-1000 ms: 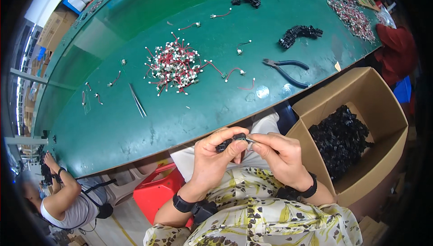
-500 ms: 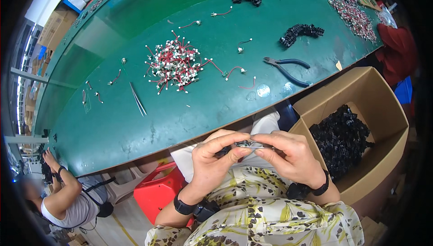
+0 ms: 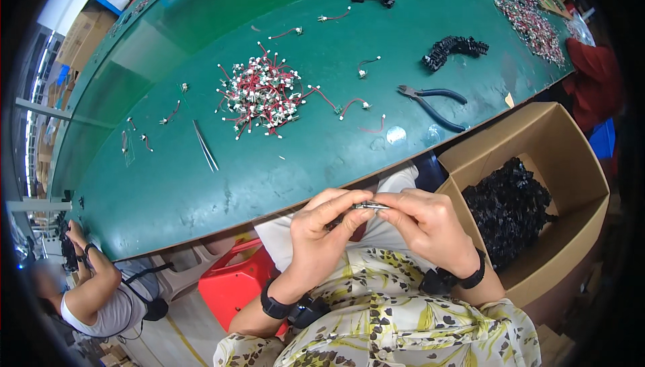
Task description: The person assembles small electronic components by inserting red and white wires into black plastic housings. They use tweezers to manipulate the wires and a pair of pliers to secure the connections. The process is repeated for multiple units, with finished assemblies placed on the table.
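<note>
Both hands meet in front of our chest, just below the near edge of the worktop [image 3: 201, 192]. We note the left hand [image 3: 322, 232] closed in a pinch grip, thumb and fingertips on one end of a small connector piece [image 3: 368, 206], grey-metallic at the visible end. The right hand [image 3: 430, 222] is closed on the other end, its thumb and forefinger meeting the left's. The piece lies roughly level between the two grips, held in the air above our lap and clear of the worktop. Its detail is too small for us to resolve.

We record a dark band on each wrist and patterned sleeves.

On the green worktop, well apart from the hands: a heap of red-wired leads with white plugs [image 3: 259, 97] near the centre, with several single leads scattered about it. Tweezers [image 3: 205, 146] lie to the left of the heap. Pliers with dark blue handles [image 3: 433, 103] lie to the right, and beyond them a cluster of black parts [image 3: 455, 49].

To our right stands an open cardboard box [image 3: 571, 165], holding a pile of black parts [image 3: 510, 209]. A red stool [image 3: 235, 286] sits beneath the worktop. At lower left another person [image 3: 94, 300] is seated, hands raised to the worktop edge.
</note>
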Available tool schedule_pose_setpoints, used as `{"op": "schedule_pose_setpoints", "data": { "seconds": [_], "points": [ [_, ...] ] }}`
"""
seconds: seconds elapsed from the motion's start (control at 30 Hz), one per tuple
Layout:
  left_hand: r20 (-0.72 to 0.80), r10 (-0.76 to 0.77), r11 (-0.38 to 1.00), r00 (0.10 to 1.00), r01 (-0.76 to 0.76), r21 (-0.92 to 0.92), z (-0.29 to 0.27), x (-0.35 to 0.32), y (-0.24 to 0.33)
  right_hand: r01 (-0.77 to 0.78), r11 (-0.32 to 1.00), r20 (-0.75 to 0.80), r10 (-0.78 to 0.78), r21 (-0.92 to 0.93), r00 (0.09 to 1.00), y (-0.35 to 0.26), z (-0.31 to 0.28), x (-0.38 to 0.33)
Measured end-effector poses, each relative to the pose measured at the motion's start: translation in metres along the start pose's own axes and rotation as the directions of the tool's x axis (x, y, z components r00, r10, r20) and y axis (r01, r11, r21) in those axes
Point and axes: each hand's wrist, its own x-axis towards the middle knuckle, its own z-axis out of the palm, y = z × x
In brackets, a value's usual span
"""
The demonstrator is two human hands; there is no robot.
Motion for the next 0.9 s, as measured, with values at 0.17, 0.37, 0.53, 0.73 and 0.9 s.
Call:
{"op": "schedule_pose_setpoints", "data": {
  "seconds": [0.17, 0.37, 0.53, 0.73, 0.9],
  "points": [
    [0.026, -0.141, 0.985, 0.99, 0.143, -0.096, 0.001, 0.003, 0.002, -0.079, 0.995, 0.022, 0.077, 0.055, 0.997, 0.003, -0.006, 0.006],
    [-0.048, -0.118, 0.986, 0.992, 0.111, -0.126, -0.006, 0.001, 0.002, -0.176, 0.946, 0.107, 0.152, 0.271, 0.983, -0.001, -0.006, 0.009],
    [-0.032, 0.061, 0.998, 0.998, -0.06, 0.033, -0.017, 0.0, 0.007, -0.171, 0.944, 0.184, 0.121, 0.282, 0.975, -0.003, -0.004, 0.014],
    [-0.068, 0.104, 0.991, 0.992, -0.098, 0.09, -0.029, -0.013, 0.004, -0.112, 0.966, 0.259, 0.048, 0.235, 0.965, -0.014, 0.007, 0.024],
    [-0.107, 0.127, 0.986, 0.986, -0.113, 0.122, -0.04, -0.016, 0.007, -0.074, 0.992, 0.258, 0.045, 0.106, 0.965, -0.021, 0.018, 0.03]
  ]
}}
